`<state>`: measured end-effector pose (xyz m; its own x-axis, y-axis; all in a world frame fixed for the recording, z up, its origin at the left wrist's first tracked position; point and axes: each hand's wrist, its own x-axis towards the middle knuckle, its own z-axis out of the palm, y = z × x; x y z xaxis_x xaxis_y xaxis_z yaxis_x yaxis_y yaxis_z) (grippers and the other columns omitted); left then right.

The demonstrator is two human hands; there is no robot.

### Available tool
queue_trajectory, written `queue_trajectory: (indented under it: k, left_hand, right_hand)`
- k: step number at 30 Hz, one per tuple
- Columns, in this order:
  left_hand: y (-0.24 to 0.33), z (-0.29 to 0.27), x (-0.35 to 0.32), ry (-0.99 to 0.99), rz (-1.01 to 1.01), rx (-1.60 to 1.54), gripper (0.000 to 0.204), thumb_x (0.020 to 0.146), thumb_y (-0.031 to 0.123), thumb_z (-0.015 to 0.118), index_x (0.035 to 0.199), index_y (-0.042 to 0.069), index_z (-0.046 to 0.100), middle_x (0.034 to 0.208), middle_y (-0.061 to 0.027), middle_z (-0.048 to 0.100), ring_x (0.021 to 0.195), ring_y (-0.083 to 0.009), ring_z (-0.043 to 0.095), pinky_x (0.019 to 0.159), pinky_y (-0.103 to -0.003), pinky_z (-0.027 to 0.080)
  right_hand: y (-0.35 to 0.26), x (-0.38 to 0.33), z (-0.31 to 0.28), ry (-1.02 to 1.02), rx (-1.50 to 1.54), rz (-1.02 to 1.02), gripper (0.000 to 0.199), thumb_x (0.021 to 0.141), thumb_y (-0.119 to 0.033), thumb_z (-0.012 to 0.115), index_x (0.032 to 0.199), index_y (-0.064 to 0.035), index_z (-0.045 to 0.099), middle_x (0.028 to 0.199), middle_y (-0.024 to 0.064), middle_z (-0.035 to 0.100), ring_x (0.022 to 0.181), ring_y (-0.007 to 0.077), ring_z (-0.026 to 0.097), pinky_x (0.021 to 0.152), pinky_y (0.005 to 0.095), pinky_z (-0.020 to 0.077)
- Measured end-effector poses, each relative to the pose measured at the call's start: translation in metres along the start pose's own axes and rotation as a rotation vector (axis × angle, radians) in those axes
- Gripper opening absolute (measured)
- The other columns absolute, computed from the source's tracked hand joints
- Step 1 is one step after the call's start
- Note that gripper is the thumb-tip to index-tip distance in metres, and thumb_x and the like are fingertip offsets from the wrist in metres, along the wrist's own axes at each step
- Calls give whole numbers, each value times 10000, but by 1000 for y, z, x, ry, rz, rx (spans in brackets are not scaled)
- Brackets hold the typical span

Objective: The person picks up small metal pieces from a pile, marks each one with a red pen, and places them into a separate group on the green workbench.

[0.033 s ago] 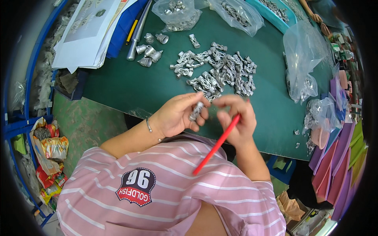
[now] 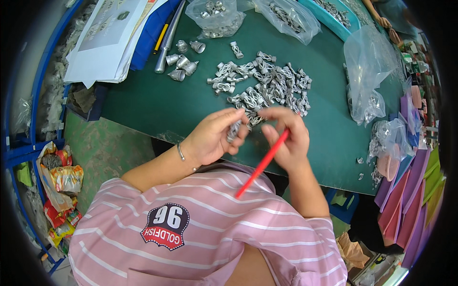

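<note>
My left hand, palm up, closes its fingers around a small silver twisted-wire metal piece. In my right hand a long, slim red stick lies gripped, its lower end slanting down toward the striped shirt. The thumb and index finger of that hand stand apart near the left fingertips. Just beyond both hands spreads a heap of similar twisted-wire pieces on the green tabletop. One such piece lies by itself above the heap.
Several silver bell-shaped caps lie left of the heap, near a tapered metal rod and a yellow pen. Papers cover the far left. Bags of metal parts and a turquoise tray stand at the back; a plastic bag lies right.
The fingers of my left hand have shifted slightly around the metal piece, which sits lower in them. My right hand and the red stick have moved slightly upward.
</note>
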<state>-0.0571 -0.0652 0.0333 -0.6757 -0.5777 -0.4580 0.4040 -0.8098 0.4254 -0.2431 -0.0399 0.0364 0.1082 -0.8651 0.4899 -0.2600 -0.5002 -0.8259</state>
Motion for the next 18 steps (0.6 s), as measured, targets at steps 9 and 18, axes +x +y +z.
queue_trajectory:
  k: [9, 18]
  left_hand:
    - [2, -2, -1, 179, 140, 153, 66, 853, 97, 536, 870, 70, 477, 658, 9, 419, 512, -53, 368, 411, -182, 262]
    - [-9, 0, 7, 145, 215, 260, 116, 830, 58, 577, 859, 65, 466, 674, 20, 437, 519, -44, 373, 416, -190, 264]
  right_hand:
    - [13, 9, -26, -332, -282, -45, 231, 635, 72, 645, 703, -38, 452, 857, 131, 614, 818, 289, 593, 659, 346, 471]
    - [-1, -2, -2, -99, -425, 59, 296, 631, -37, 728, 703, -44, 441, 807, 100, 591, 722, 277, 557, 596, 339, 447]
